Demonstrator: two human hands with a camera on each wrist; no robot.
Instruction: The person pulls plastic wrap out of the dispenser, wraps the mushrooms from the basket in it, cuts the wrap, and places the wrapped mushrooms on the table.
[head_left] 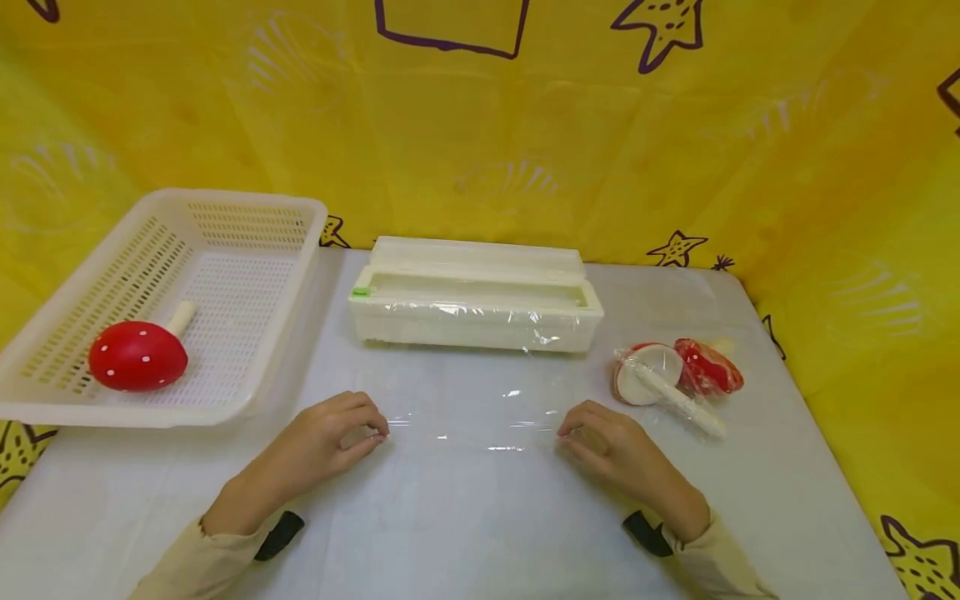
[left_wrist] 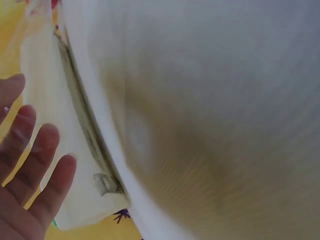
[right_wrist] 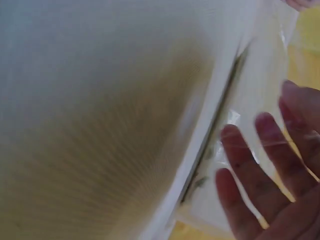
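A sheet of clear plastic wrap (head_left: 457,417) stretches between my two hands above the table, running back to the front of a long white wrap dispenser box (head_left: 480,329). My left hand (head_left: 330,433) pinches the near left corner of the film between thumb and fingertips. At the near right corner my right hand (head_left: 618,446) does the same. In the left wrist view the other fingers (left_wrist: 60,185) are spread beside the film, and the right wrist view shows that hand's fingers (right_wrist: 250,175) likewise. The dispenser's lid (head_left: 480,254) stands raised behind its trough.
To the left stands a white plastic basket (head_left: 288,333) holding a red maraca (head_left: 138,357) with white dots. Toy items in clear film, a white-faced one with a white handle (head_left: 686,404) and a red one (head_left: 708,367), lie right. A yellow patterned cloth (head_left: 480,125) hangs behind the table.
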